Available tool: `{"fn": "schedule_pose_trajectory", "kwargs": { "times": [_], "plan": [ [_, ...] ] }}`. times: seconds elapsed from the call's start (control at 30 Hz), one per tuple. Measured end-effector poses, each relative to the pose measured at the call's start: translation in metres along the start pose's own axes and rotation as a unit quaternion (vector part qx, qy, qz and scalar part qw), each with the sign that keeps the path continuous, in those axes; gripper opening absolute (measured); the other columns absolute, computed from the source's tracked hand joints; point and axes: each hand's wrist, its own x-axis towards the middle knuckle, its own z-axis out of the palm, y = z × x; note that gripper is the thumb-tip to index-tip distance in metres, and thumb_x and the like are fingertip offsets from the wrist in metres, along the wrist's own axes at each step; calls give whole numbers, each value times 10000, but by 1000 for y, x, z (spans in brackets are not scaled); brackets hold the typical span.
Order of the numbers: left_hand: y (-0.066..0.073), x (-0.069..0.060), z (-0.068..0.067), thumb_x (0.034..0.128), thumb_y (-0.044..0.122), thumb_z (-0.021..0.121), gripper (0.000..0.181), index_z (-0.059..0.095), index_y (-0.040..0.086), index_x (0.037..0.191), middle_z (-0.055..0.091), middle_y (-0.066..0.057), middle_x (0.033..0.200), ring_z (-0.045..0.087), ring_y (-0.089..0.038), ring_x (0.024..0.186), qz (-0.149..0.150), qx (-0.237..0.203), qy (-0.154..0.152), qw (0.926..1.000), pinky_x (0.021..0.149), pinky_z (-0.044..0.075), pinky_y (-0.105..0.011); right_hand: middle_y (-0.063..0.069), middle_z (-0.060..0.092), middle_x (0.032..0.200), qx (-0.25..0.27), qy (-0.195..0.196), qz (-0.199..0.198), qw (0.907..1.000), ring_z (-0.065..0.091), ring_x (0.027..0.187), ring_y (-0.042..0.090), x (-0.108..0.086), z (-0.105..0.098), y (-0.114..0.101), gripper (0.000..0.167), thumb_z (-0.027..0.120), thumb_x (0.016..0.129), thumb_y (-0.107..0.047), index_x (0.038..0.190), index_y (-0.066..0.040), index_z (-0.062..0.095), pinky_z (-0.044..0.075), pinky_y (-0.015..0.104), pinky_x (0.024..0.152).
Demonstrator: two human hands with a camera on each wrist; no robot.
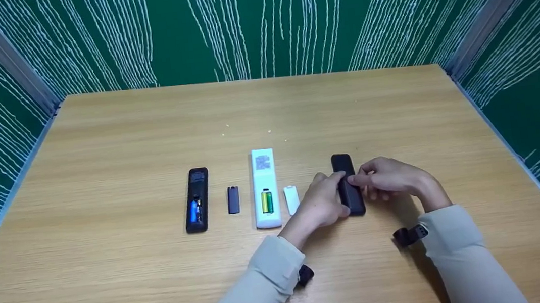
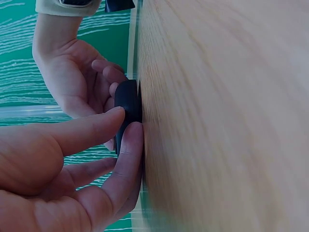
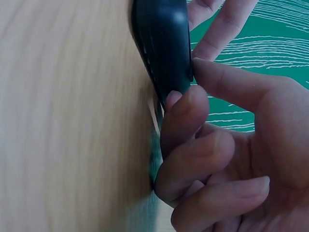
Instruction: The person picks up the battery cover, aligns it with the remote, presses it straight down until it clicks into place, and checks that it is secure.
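Note:
A black remote control [image 1: 341, 162] lies on the table at the right, its plain dark surface facing up. My left hand [image 1: 322, 200] holds it from the left side, with fingertips at both its far part and its near end. From the right, my right hand [image 1: 389, 177] has its thumb on the upper surface and a curled finger at the side edge, as the right wrist view shows. The remote's battery compartment is not visible. Just left of my left hand lies a small white battery cover [image 1: 292, 200].
Further left lie a white remote control [image 1: 264, 172] with two yellow-green batteries showing, a small dark battery cover [image 1: 233, 200], and another black remote [image 1: 198, 182] with a blue battery in its open compartment. Tiny pale specks dot the wooden table [image 1: 163, 285]. Green walls stand behind and beside it.

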Motion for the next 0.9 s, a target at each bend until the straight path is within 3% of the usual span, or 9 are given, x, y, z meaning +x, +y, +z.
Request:
{"fn": "schedule_pose_trajectory", "kwargs": {
  "times": [0.3, 0.9],
  "plan": [
    [-1, 1, -1, 841, -4, 849, 858, 478, 121, 1605, 541, -100, 1346, 560, -186, 1110, 129, 109, 36, 9999, 1055, 457, -245, 11, 604, 707, 20, -83, 52, 9999, 492, 531, 125, 2, 0, 0, 373, 604, 1076, -384, 922, -45, 631, 454, 275, 501],
    [0, 2, 1, 849, 7, 846, 854, 474, 127, 1608, 539, -98, 1372, 564, -187, 1152, 86, 153, 53, 9998, 1094, 441, -250, 3, 602, 711, 22, -76, 113, 9999, 492, 545, 125, 1, 0, -1, 366, 608, 1072, -393, 914, -63, 613, 442, 270, 512]
  ]
}}
